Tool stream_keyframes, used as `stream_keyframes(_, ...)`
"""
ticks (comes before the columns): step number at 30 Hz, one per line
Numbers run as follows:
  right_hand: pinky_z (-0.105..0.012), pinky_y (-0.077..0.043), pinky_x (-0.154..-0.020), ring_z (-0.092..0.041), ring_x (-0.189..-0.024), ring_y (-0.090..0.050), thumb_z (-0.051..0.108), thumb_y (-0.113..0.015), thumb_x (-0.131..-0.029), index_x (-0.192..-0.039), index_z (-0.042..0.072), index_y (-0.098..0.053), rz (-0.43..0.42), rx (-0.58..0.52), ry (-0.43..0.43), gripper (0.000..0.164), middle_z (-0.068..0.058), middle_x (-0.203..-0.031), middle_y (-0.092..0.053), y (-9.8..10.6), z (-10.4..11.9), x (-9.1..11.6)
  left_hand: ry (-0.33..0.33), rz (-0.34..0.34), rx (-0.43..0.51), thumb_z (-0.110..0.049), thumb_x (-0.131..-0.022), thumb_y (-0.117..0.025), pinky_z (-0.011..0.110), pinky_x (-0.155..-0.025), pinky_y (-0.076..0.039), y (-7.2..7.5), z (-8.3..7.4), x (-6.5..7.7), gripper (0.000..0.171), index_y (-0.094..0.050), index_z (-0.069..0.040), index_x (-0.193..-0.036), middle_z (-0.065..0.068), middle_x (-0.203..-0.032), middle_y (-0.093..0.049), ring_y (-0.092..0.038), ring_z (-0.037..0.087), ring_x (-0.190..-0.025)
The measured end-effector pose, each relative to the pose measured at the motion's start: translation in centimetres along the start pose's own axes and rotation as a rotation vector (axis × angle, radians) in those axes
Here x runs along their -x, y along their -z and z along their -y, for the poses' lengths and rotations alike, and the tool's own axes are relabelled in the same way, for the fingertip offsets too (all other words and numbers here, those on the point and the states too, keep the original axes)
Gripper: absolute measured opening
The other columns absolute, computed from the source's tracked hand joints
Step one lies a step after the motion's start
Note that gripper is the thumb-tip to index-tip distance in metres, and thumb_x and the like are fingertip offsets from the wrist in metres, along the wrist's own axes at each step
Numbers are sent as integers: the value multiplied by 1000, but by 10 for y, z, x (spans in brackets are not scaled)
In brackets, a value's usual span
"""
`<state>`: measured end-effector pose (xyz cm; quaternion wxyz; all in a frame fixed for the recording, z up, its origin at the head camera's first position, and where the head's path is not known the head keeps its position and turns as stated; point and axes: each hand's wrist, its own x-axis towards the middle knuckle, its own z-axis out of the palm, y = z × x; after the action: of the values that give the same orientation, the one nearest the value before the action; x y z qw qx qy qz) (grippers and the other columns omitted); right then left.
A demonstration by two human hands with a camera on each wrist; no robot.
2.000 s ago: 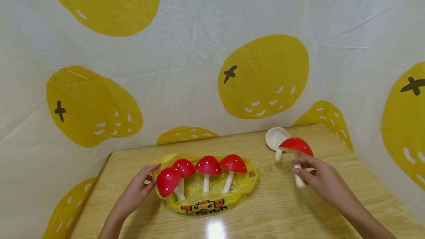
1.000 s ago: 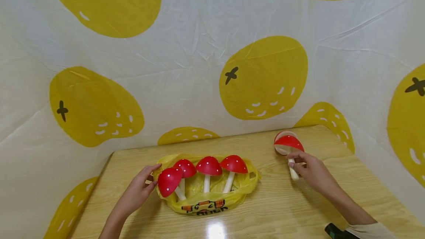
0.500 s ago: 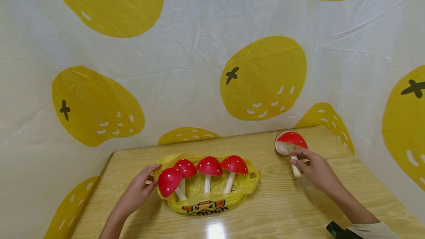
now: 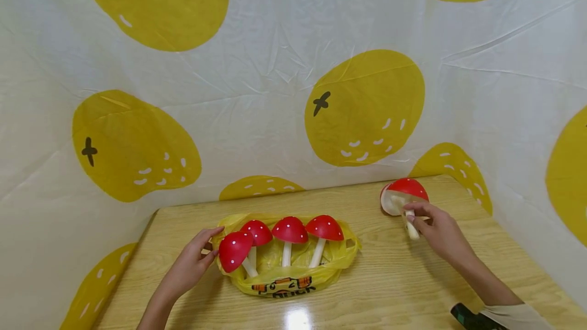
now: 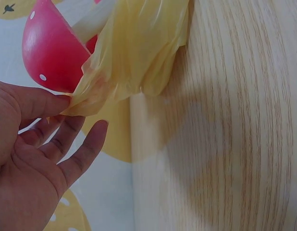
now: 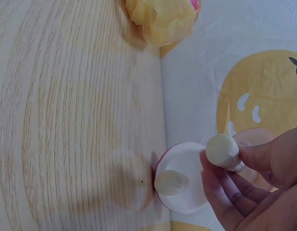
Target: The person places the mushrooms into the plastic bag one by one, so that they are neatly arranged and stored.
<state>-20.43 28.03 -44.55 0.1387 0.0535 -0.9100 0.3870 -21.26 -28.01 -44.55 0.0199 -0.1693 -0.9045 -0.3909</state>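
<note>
My left hand [image 4: 190, 264] pinches the left rim of a crumpled yellow plastic bag [image 4: 321, 281] between thumb and fingers, as the left wrist view shows. Inside the bag lie several toy mushrooms with white-dotted red caps and white stems; the leftmost mushroom [image 4: 235, 252] leans beside that hand. To the right, my right hand [image 4: 437, 228] grips a toy mushroom [image 4: 409, 187] by its white stem, cap pointing away. Just behind it a second mushroom [image 6: 184, 204] lies on its side, its pale underside facing me and partly hidden in the head view.
A wooden table [image 4: 367, 294] carries everything. Behind and around it hangs a white curtain [image 4: 257, 131] printed with yellow fruit. A dark green and black object [image 4: 474, 317] shows by the right sleeve at the bottom edge.
The right hand has carried its mushroom back and left beside the lying one, then slightly right and away. The lying mushroom has shifted a little to the right. The left hand keeps its place.
</note>
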Motion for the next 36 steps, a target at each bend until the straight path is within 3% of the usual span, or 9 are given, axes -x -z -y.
stream_keyframes(7, -22, -55, -67, -10, -80, -64, 16, -64, -102, -126, 2, -63, -11, -96, -23, 29, -20, -114, -69, -4, 4, 0, 16, 1, 5, 14, -90, -65, 22, -73, -56, -1, 0, -1, 55, -54, -2, -142, 13, -126, -60, -60, 19, -93)
stream_keyframes(16, -18, -56, -73, -9, -85, -66, 24, -72, -96, -120, 0, -58, 0, -217, -135, 37, -19, -115, -68, -8, 22, -3, 12, 4, 11, 15, -90, -65, 22, -73, -57, -1, 1, -1, 55, -54, -1, -142, 13, -124, -61, -60, 19, -92)
stream_keyframes(21, -19, -57, -74, -7, -84, -68, 22, -78, -92, -128, -5, -54, 23, -341, -147, 51, -23, -115, -69, -12, 33, -5, 6, -2, 8, 15, -90, -65, 22, -72, -57, -2, 2, -1, 55, -55, -2, -142, 13, -125, -61, -60, 18, -92)
stream_keyframes(25, -21, -57, -73, -13, -89, -67, 30, -77, -92, -136, 0, -60, 72, -318, -156, 56, -21, -121, -68, -13, 44, -7, 1, -10, -2, 15, -89, -65, 22, -73, -57, -2, 1, -1, 56, -55, -2, -142, 12, -124, -61, -60, 18, -92)
stream_keyframes(36, -25, -58, -79, -24, -94, -65, 19, -72, -96, -130, -1, -65, 177, -419, -82, 40, -18, -115, -71, -30, 75, -15, -11, -15, 2, 15, -89, -66, 21, -72, -57, -1, 0, -2, 57, -55, -3, -142, 12, -123, -61, -62, 22, -93)
